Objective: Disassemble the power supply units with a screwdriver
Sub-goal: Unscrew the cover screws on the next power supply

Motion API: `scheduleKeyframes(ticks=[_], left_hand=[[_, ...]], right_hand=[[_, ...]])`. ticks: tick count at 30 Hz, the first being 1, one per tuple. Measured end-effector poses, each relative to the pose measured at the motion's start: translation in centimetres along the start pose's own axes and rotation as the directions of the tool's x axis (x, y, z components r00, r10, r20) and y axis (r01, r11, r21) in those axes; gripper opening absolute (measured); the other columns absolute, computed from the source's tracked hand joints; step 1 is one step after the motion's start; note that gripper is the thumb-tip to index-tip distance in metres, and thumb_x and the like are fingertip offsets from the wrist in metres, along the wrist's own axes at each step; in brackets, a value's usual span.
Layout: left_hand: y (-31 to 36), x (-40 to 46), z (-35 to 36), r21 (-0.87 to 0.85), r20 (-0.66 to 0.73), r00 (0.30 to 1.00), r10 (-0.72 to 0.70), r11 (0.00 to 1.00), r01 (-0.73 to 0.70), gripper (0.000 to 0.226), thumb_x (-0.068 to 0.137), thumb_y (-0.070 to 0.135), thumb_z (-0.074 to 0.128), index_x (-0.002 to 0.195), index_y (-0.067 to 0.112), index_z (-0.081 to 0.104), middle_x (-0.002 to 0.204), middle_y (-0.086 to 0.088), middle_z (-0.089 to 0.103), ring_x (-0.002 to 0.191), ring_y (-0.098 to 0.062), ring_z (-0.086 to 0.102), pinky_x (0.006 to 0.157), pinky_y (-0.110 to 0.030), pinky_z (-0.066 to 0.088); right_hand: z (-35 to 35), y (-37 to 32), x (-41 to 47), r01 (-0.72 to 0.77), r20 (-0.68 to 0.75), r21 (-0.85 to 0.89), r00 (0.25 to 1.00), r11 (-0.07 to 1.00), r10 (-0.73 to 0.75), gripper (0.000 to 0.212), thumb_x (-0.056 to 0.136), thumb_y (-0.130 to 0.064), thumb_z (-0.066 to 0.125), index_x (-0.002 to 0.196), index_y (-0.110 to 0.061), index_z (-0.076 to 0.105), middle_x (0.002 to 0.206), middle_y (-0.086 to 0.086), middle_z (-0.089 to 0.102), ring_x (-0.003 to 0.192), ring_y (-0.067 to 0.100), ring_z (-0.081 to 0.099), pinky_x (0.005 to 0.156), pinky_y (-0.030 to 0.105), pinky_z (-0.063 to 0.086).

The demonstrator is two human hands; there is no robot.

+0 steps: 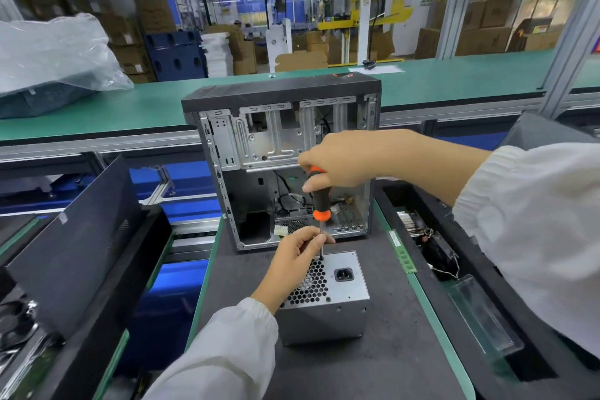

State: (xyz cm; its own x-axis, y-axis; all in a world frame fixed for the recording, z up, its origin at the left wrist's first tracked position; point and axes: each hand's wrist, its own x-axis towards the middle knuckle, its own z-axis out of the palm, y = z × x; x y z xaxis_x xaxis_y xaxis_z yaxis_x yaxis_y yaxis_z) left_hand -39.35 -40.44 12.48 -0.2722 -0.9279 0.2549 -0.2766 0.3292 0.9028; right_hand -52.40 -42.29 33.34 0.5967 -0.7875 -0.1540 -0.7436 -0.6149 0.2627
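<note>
Boxy grey sheet-metal power supply unit stands on my dark matte bench mat, honeycomb grille facing up. My left hand pinches the thin steel shaft of the screwdriver; my right hand grips its black-and-orange handle, upright, before the open steel computer case.

An open computer case is standing upright mid-bench; a green memory stick is lying right of it, and a plastic-wrapped bundle is sitting far left.
</note>
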Motion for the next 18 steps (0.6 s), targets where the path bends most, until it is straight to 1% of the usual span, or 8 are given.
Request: scheduleKeyframes(ticks=[2,3,6,8,10,12,16,18], left_hand=[[0.1,0.0,0.0,0.010,0.004,1.000,0.022,1.000,-0.022,0.025,0.102,0.023,0.049,0.091,0.032,0.071,0.085,0.010,0.069,0.080,-0.003,0.060,0.074,-0.015,0.044],[0.1,0.0,0.1,0.018,0.006,1.000,0.023,1.000,-0.023,0.027,0.102,0.022,0.049,0.091,0.034,0.070,0.083,0.010,0.069,0.077,-0.003,0.060,0.073,-0.013,0.042],[0.0,0.0,0.2,0.045,0.005,1.000,0.003,0.999,-0.003,0.030,0.102,0.025,0.046,0.085,0.039,0.067,0.086,-0.020,0.059,0.073,-0.027,0.051,0.071,-0.026,0.038],[0.2,-0.1,0.3,0.045,-0.004,1.000,0.009,0.999,-0.009,0.029,0.103,0.027,0.046,0.082,0.036,0.065,0.080,-0.022,0.053,0.069,-0.023,0.044,0.067,-0.027,0.035],[0.3,-0.3,0.3,0.052,-0.010,1.000,0.014,0.999,-0.014,0.028,0.102,0.027,0.046,0.082,0.032,0.065,0.071,-0.013,0.048,0.065,-0.016,0.042,0.063,-0.023,0.033],[0.3,-0.4,0.4,0.056,-0.011,1.000,0.018,0.998,-0.018,0.027,0.102,0.026,0.047,0.083,0.030,0.065,0.066,-0.002,0.045,0.062,-0.013,0.040,0.059,-0.022,0.032],[0.1,-0.1,0.5,0.057,-0.005,1.000,0.020,0.998,-0.020,0.026,0.103,0.024,0.046,0.094,0.035,0.067,0.080,-0.015,0.060,0.071,-0.025,0.053,0.068,-0.039,0.046],[-0.1,-0.2,0.4,0.064,-0.006,0.999,0.034,0.997,-0.034,0.024,0.103,0.027,0.045,0.100,0.037,0.067,0.064,0.002,0.052,0.057,-0.009,0.045,0.056,-0.027,0.041]], right_hand=[[-0.7,0.5,-0.3,0.104,0.072,0.098,0.991,0.990,-0.111,0.020,0.097,-0.034,0.052,0.112,-0.022,0.048,0.082,-0.010,0.045,0.075,0.014,0.046,0.061,0.026,0.033],[-1.1,0.7,-0.5,0.141,0.082,0.147,0.985,0.979,-0.154,0.022,0.095,-0.029,0.056,0.115,-0.023,0.050,0.088,-0.011,0.046,0.082,0.015,0.047,0.064,0.025,0.034],[-1.2,1.0,-0.6,0.108,0.065,0.237,0.990,0.965,-0.127,0.032,0.090,-0.043,0.060,0.113,-0.022,0.054,0.099,-0.003,0.060,0.082,0.019,0.062,0.067,0.027,0.050],[-1.0,0.5,-0.6,-0.041,0.061,0.219,0.998,0.975,0.029,0.061,0.081,-0.071,0.049,0.099,-0.013,0.057,0.075,0.006,0.070,0.057,0.018,0.068,0.053,0.031,0.053],[-0.5,-0.3,-0.1,-0.147,-0.019,0.044,0.989,0.988,0.148,0.074,0.079,-0.081,0.032,0.077,-0.010,0.054,0.055,0.004,0.063,0.043,0.016,0.060,0.045,0.028,0.042],[0.2,-0.6,0.7,-0.147,-0.127,-0.053,0.982,0.988,0.140,0.064,0.089,-0.071,0.028,0.067,-0.013,0.045,0.060,0.002,0.054,0.049,0.015,0.049,0.045,0.027,0.032],[-0.3,0.4,0.8,0.010,0.065,-0.033,0.998,0.999,-0.008,0.042,0.099,-0.048,0.038,0.092,-0.011,0.056,0.080,0.004,0.063,0.067,0.019,0.057,0.052,0.026,0.036],[-0.8,1.1,0.7,0.101,0.099,0.106,0.989,0.989,-0.112,0.010,0.096,-0.029,0.053,0.101,-0.021,0.051,0.090,-0.001,0.059,0.077,0.020,0.062,0.061,0.028,0.046]])
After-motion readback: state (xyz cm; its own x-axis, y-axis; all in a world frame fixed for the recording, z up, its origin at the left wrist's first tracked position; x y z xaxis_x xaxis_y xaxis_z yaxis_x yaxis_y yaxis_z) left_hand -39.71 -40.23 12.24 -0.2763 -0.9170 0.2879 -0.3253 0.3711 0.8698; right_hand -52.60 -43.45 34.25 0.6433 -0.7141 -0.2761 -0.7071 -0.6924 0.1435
